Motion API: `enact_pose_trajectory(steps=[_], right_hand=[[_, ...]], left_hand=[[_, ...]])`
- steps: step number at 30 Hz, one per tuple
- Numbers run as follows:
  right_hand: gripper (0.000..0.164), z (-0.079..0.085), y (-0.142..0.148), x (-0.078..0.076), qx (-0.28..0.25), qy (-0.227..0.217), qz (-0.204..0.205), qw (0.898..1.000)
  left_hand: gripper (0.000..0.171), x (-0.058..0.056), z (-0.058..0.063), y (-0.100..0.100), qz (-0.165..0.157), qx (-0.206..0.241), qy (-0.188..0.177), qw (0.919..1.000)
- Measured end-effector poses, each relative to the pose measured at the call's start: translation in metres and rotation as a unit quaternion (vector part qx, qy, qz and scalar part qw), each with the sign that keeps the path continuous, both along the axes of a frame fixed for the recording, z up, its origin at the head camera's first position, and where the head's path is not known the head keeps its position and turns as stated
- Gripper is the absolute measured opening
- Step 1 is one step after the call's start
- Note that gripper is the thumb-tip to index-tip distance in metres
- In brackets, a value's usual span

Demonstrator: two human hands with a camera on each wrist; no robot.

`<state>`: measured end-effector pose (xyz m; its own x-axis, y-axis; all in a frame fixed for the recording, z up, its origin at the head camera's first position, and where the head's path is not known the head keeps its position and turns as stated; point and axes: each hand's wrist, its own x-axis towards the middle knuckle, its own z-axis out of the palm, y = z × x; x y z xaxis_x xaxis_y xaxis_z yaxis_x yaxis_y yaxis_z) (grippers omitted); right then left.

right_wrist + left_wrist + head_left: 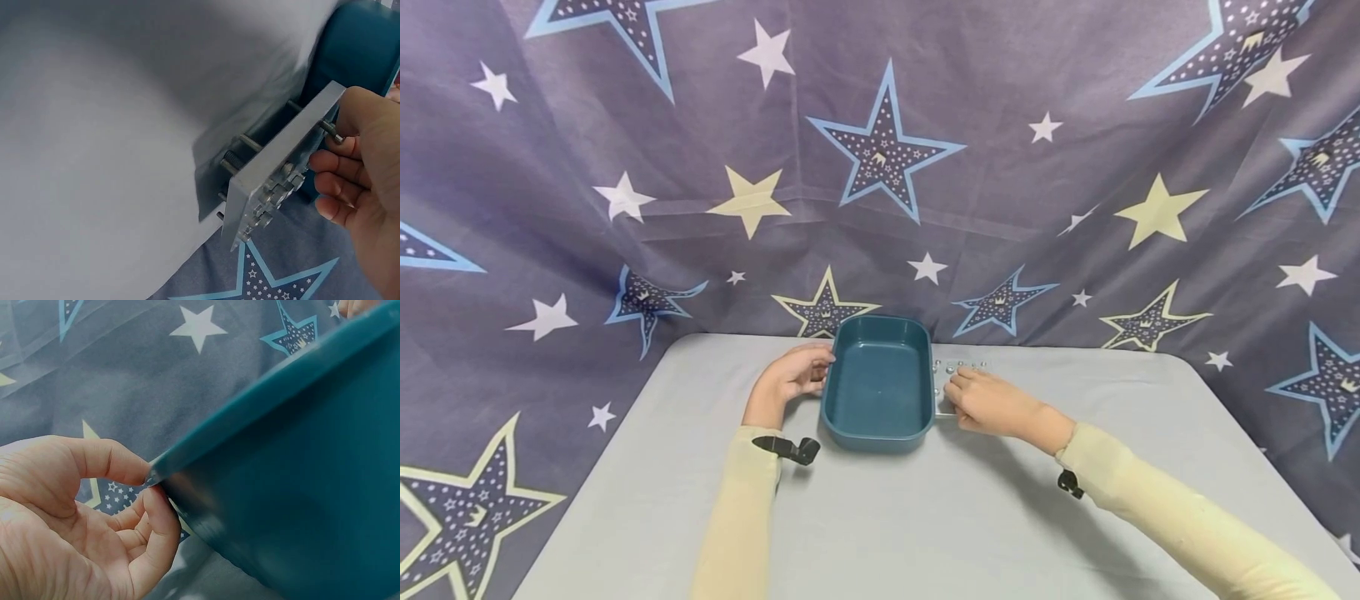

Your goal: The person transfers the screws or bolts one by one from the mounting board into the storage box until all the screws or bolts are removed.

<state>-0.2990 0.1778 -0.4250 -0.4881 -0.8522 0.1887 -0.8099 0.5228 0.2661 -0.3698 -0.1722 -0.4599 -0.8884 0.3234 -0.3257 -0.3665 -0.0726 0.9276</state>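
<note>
A deep teal rectangular tray (880, 392) stands near the table's back edge in the head view. My left hand (793, 373) is at its left side; the left wrist view has thumb and forefinger pinching the tray's rim (187, 453). Right of the tray is a silver metal plate (287, 150) carrying several bolts, some with shanks protruding beneath. My right hand (988, 402) is over the plate's right part. In the right wrist view, its thumb and curled forefinger pinch a bolt (328, 129) at the plate's end near the tray. The fingers partly hide the bolt.
A pale grey cloth covers the table (880, 525). Behind it hangs a dark curtain (1000, 208) patterned with stars, close to the tray and plate. Each sleeve carries a black strap mount (790, 448) at the wrist.
</note>
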Motion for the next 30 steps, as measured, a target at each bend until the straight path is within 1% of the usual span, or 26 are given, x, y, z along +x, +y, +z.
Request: enact_pose_trajectory(steps=[5, 9, 15, 23, 30], right_hand=[[0.018, -0.0001, -0.0008, -0.0005, -0.014, -0.015, -0.003, 1.000], [0.017, -0.0006, -0.0010, -0.0005, -0.034, -0.025, 0.000, 0.999], [0.019, 0.0012, 0.0009, 0.0004, -0.064, -0.048, 0.000, 0.997], [0.017, 0.0004, 0.0036, -0.0017, -0.078, -0.044, 0.005, 0.996], [0.019, 0.0048, 0.0032, -0.0075, -0.103, -0.030, 0.017, 0.994]], left_hand=[[0.013, -0.0002, 0.0004, 0.0008, 0.004, -0.001, -0.001, 1.0000], [0.013, -0.0004, 0.0005, 0.0012, 0.006, -0.003, -0.003, 1.0000], [0.014, 0.0002, 0.0009, 0.0007, 0.001, -0.004, 0.000, 1.0000], [0.014, -0.0005, 0.0016, 0.0004, -0.006, -0.003, -0.001, 1.0000], [0.017, -0.0010, 0.0015, 0.0013, 0.000, -0.008, -0.006, 1.0000]])
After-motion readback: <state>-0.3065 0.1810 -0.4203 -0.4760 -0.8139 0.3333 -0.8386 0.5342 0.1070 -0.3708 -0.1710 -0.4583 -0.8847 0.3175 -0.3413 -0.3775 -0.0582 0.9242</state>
